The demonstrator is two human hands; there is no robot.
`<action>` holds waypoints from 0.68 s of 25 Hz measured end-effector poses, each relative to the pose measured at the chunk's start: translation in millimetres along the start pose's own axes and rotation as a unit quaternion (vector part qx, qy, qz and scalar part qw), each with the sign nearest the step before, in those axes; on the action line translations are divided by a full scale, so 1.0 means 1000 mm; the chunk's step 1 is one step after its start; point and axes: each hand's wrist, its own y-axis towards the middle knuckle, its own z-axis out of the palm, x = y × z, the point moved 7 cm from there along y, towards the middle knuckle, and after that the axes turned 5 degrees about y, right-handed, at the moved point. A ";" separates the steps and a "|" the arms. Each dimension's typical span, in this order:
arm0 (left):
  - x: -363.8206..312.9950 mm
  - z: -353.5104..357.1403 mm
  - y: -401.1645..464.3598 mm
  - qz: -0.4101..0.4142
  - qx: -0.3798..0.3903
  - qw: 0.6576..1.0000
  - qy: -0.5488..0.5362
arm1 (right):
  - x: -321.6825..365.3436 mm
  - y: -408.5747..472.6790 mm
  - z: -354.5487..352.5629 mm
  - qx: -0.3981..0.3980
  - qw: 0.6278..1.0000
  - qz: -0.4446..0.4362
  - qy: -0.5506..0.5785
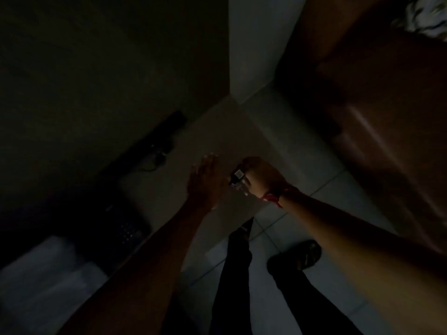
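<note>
The room is very dark. My right hand grips a small dark object with a pale label; what it is cannot be made out. A red thread is tied round that wrist. My left hand is held out flat with straight fingers just left of the object, over a pale table surface. Whether the left hand touches the table or the object is unclear.
A dark power strip with a cable lies along the table's far left edge. A dark keyboard-like item and a pale cloth sit at the left. A brown wooden door or cabinet stands right. My legs and a sandal show on the tiled floor.
</note>
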 end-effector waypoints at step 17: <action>0.019 0.078 0.003 -0.046 -0.064 0.997 0.012 | -0.011 0.046 0.060 -0.001 0.989 -0.056 -0.140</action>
